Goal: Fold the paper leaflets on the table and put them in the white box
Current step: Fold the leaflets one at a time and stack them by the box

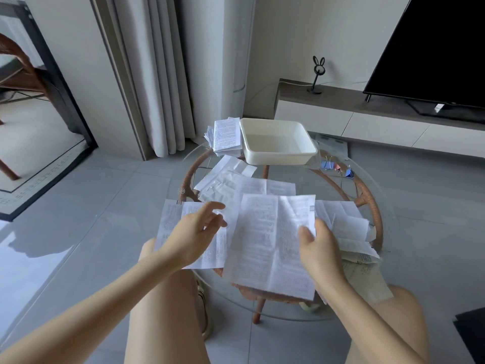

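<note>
Several unfolded printed leaflets lie spread over the round glass table. The largest creased leaflet is lifted in front of me; my right hand pinches its right edge between thumb and fingers. My left hand hovers over another flat leaflet at the left, fingers loosely spread, holding nothing. The white box stands at the table's far side with nothing visible inside. A stack of folded leaflets sits just left of the box.
Blue and pink binder clips lie right of the box. More loose leaflets pile at the right edge. My knees are under the table's near rim. A TV stand and curtain stand behind.
</note>
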The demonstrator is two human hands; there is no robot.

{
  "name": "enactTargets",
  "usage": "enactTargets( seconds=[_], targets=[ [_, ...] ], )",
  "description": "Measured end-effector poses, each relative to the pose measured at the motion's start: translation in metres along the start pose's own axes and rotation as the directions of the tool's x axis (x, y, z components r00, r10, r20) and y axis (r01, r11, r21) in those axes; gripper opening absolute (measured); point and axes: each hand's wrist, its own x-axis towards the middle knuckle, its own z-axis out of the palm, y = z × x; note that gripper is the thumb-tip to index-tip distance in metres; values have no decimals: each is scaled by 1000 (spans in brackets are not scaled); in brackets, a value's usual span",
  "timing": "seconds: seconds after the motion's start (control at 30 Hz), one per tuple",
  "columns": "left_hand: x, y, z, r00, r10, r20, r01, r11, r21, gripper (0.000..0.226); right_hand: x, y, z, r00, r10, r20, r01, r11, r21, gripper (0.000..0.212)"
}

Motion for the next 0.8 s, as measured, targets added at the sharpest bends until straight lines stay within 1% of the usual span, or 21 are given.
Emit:
enactTargets(
  seconds=[0.13, 0.17, 0.23, 0.27, 0.3, 0.33, 0.37, 0.43, 0.5, 0.53, 0.6, 0.63, 0.7, 0.73, 0.8],
  targets=[
    [11, -10, 12, 1000, -25, -6, 25, 997, 68, 27, 22, -15, 11, 994, -95, -51, 81, 969, -232, 17],
    [11, -12, 13, 1000, 3, -14, -1, 994, 113, 29, 27, -17, 15, 993, -105, -58, 84, 952, -295, 16],
    [12, -19, 15, 987, 148, -61, -129, 961, 244, 31, 35, -20, 22, 990, -122, -67, 87, 918, -387, 14],
    [11, -20, 14, 975, 213, -67, -185, 938, 292, 35, 38, -21, 24, 989, -130, -70, 91, 909, -407, 13],
    [11, -21, 14, 962, 258, -89, -222, 929, 296, 40, 40, -21, 24, 989, -131, -72, 92, 912, -401, 13],
    [9, -19, 13, 963, 251, -104, -219, 944, 245, 43, 41, -20, 23, 990, -120, -69, 87, 926, -367, 13],
    [8, -16, 11, 974, 204, -101, -187, 970, 153, 44, 42, -20, 21, 993, -101, -61, 78, 948, -308, 14],
    [5, -10, 8, 997, 82, -10, -82, 994, -73, 43, 40, -20, 15, 997, -63, -54, 54, 985, -164, 18],
    [2, -7, 7, 997, 17, 72, 2, 966, -260, 44, 36, -25, 6, 996, -32, -83, 32, 999, 5, 21],
    [0, -5, 7, 996, 3, 86, 25, 949, -314, 52, 35, -28, 1, 995, -16, -99, 24, 996, 84, 22],
    [-2, 0, 7, 996, 20, 92, 12, 944, -329, 65, 35, -37, -10, 992, 6, -123, 19, 978, 207, 22],
    [-2, 5, 7, 996, 45, 73, -19, 949, -315, 64, 34, -43, -15, 992, 6, -128, 27, 966, 255, 22],
    [-1, 14, 4, 994, 112, -12, -110, 947, -302, 57, 31, -55, -28, 988, -22, -154, 71, 945, 321, 23],
    [-2, 18, 1, 988, 142, -62, -155, 935, -319, 53, 29, -61, -35, 984, -40, -175, 97, 941, 325, 25],
    [-6, 25, -5, 980, 158, -123, -195, 899, -393, 51, 23, -69, -49, 977, -79, -196, 141, 934, 328, 27]
  ],
)
